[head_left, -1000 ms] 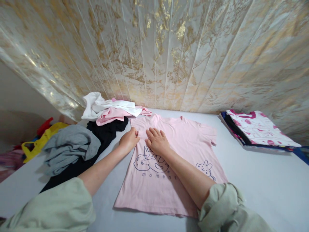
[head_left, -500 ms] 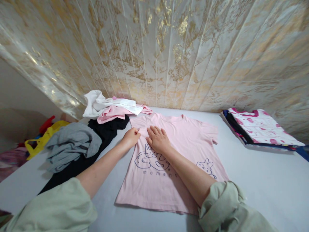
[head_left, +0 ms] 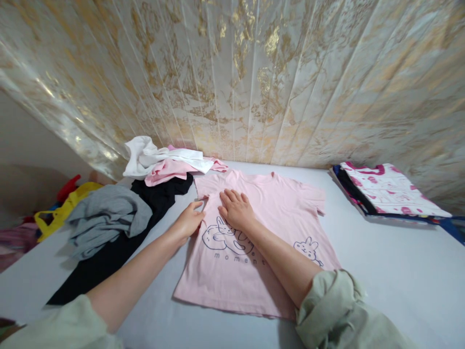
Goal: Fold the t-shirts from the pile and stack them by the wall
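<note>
A pink T-shirt lies spread on the white table, printed with rabbit drawings and the word "moment". My right hand rests flat on its upper left chest, fingers stretched out. Beside the shirt's left side edge, just below the sleeve, is my left hand. Its thumb and fingers are apart, and its fingertips are at the fabric edge. My right forearm covers part of the print.
To the left are a crumpled grey garment, a black garment and a white garment over pink cloth. A folded stack of clothes sits at right. A gold-patterned curtain hangs behind the white table.
My left hand has loosened from its pinch at the shirt's left edge and slid slightly left and towards me. My right hand stays flat on the shirt.
</note>
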A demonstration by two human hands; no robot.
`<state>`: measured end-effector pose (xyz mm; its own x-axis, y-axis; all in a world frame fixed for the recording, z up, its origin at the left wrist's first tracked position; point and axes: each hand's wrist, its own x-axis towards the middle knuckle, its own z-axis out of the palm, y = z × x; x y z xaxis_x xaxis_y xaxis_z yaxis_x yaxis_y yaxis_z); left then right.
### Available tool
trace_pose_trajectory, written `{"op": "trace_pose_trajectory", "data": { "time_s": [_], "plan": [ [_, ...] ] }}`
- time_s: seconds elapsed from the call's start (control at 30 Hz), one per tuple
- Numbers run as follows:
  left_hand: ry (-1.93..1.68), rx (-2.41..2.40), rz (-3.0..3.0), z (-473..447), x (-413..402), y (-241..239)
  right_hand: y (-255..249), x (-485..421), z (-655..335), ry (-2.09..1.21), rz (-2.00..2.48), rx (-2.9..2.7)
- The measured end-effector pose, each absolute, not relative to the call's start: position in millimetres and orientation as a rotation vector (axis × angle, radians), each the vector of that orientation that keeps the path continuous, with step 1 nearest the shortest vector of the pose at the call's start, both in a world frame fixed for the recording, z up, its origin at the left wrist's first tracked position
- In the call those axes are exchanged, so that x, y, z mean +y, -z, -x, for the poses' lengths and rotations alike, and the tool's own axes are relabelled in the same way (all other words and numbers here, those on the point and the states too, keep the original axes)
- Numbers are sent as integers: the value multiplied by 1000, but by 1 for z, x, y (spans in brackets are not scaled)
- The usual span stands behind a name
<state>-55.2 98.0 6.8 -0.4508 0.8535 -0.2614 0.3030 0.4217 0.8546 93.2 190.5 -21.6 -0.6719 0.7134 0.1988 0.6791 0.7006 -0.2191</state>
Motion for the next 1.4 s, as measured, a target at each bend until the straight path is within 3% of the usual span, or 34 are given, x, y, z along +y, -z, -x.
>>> {"op": "trace_pose_trajectory", "data": {
  "time_s": [0.47,0.87,1.17,1.27,1.4],
  "plan": [
    [-822,2044,-1620,56,41,6,24,191,-93,-163,1103,-2633],
    [-721,2057,-1718,45,9,10,23,191,-94,-147,1117,-2641],
    [32,2280,-1840,36,-10,-44,24,190,-93,-170,1110,-2629],
    [-184,2339,-2074,30,34,-54,22,189,-93,-165,1093,-2610],
    [-678,2075,-2265,24,112,-24,22,190,-94,-172,1077,-2620]
  ]
}}
